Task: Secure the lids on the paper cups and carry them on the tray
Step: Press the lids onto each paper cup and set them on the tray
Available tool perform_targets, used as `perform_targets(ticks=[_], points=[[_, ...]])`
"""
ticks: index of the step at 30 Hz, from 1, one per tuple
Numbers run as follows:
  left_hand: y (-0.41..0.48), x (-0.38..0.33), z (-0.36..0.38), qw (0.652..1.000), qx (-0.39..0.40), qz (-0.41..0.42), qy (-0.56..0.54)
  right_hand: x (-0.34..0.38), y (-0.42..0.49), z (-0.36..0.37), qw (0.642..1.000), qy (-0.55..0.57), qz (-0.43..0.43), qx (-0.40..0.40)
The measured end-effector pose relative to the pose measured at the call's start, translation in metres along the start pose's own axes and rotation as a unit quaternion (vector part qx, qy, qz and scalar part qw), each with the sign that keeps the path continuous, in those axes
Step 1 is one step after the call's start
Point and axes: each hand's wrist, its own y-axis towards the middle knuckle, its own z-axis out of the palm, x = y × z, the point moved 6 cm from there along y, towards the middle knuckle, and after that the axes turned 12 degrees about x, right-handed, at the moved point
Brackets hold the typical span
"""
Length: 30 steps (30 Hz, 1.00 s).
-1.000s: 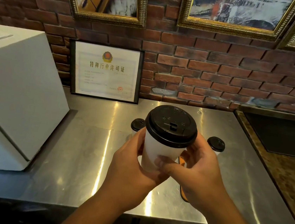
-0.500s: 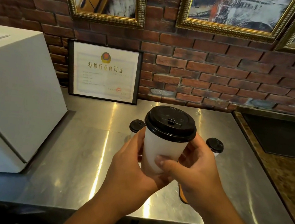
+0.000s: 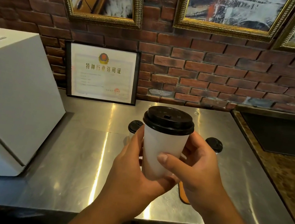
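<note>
Fingers [image 3: 167, 158] of the right hand [image 3: 200, 175] curl round the white paper cup [image 3: 162, 150], and the thumb lies flat across its front. The left hand [image 3: 132, 174] wraps round the other side and the bottom of the cup, with its thumb pointing up along the wall. Both hands grip the cup tight and hold it upright in the air, above the shiny steel counter [image 3: 74, 149]. On top of the cup sits a round black plastic lid [image 3: 168, 119]. The lid looks level, and its little drink hole is on the far side from the person.

Behind the hands, two more cups stand on the counter side. The left back cup [image 3: 135, 126] peeks out just beside the left hand. The right back cup [image 3: 214, 144] peeks out just beside the right hand. Each has a black lid on, and little more than the tops show.

Under the right hand lies a bit of an orange tray with a dark rim [image 3: 183, 195]. The hands hide most of it, so I cannot tell if the two back cups stand on it.

At the left is a big white box [image 3: 12, 96]. At the back, a black-framed paper with gold writing [image 3: 102, 73] stands against the red brick wall [image 3: 220, 74]. Gold-framed pictures [image 3: 228, 12] hang higher up. At the right, a flat black mat [image 3: 278, 134] lies on a brown speckled top [image 3: 286, 179].
</note>
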Motion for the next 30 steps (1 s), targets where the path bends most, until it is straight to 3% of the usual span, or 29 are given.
perform_targets(ticks=[30], points=[[0.003,-0.003,-0.010,1.000,-0.010,0.002,-0.017,0.003,0.005,0.007,0.999,0.025,0.034,0.004]])
